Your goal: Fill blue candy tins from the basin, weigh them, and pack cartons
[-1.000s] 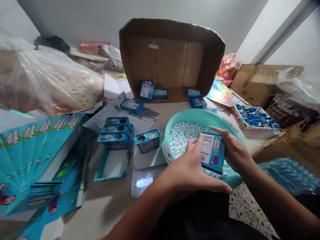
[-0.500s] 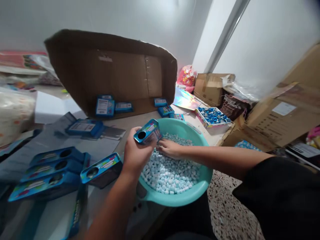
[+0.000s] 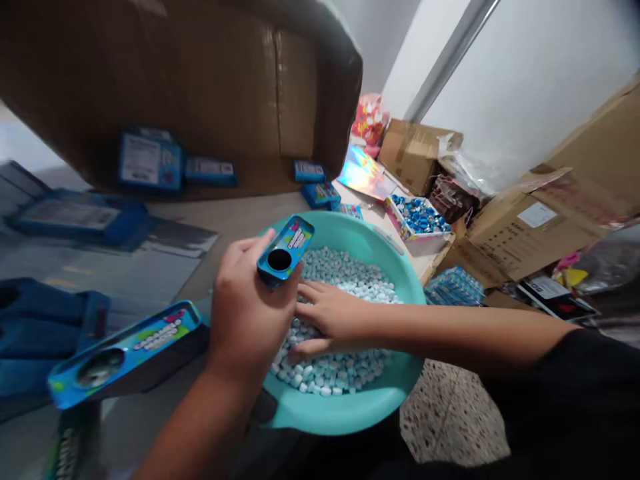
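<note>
My left hand (image 3: 250,307) is wrapped round a blue candy tin (image 3: 287,250) with a round hole in its top, held over the left side of a turquoise basin (image 3: 345,420). The basin holds many small pale blue and white candies (image 3: 345,277). My right hand (image 3: 327,313) lies on the candies with its fingers spread, its fingertips partly hidden behind my left hand. Beside my left wrist stands another blue tin (image 3: 130,350), pale pieces faintly visible through its round hole. More blue tins (image 3: 40,340) stand blurred at the far left.
A cardboard box (image 3: 210,73) lies on its side behind the basin, with several blue tins (image 3: 150,160) in it. A shallow box (image 3: 420,217) of blue and silver caps stands to the right. Cartons (image 3: 540,220) are stacked at the far right above a speckled floor (image 3: 445,413).
The view has shifted closer and to the right. My right hand has drawn back a little over the candies and its fingers are now more spread. My left hand still holds the tin.
</note>
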Tool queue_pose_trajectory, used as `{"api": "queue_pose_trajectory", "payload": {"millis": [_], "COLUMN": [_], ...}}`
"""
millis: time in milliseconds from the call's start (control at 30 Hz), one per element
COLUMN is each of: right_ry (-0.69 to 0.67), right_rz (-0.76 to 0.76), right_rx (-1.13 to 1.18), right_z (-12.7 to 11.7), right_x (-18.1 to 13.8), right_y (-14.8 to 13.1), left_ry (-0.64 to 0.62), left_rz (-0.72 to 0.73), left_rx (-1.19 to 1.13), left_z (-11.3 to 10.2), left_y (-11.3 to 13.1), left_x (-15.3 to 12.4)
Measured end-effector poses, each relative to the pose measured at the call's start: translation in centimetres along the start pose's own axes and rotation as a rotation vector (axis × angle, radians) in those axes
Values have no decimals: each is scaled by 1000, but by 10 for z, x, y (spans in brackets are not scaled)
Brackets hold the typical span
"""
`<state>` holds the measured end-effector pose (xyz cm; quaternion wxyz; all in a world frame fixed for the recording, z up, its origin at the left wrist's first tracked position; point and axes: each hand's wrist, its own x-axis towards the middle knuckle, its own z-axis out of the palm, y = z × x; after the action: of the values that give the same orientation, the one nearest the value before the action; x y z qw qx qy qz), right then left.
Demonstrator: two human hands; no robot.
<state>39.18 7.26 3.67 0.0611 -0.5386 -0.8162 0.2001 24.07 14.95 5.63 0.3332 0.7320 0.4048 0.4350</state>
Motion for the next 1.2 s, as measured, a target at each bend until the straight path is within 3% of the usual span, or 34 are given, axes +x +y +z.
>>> {"api": "queue_pose_trajectory", "payload": {"millis": [133,233,400,500,633,733,867,1000,1200], "right_ry": [-121,-67,-37,-53,27,133,89,205,497], "right_rz": [25,105,-100,-42,111,270,381,378,528], "right_rx": [-187,-239,-161,-221,-214,-60,167,471,1088], "right_z": [-19,-31,-9,0,-22,-36,-22,5,30], "right_x": [-25,-31,-17,-13,-20,-22,-15,-2,18], "right_y": [13,8,-20,-5,37,60,68,50,1], "left_ry": [-42,-45,-54,-85,-94,-121,-217,-281,-203], "left_rz": [2,6,-47,-46,7,-16,-33,-51,-31], "left_rx": [32,41,10,19,30,-9,1,7,-28], "left_z": [-1,0,1,1,1,2,5,9,10], "left_y": [2,3,3,1,0,0,1,1,-5], "left_x": [2,3,4,3,3,4,6,6,6]}}
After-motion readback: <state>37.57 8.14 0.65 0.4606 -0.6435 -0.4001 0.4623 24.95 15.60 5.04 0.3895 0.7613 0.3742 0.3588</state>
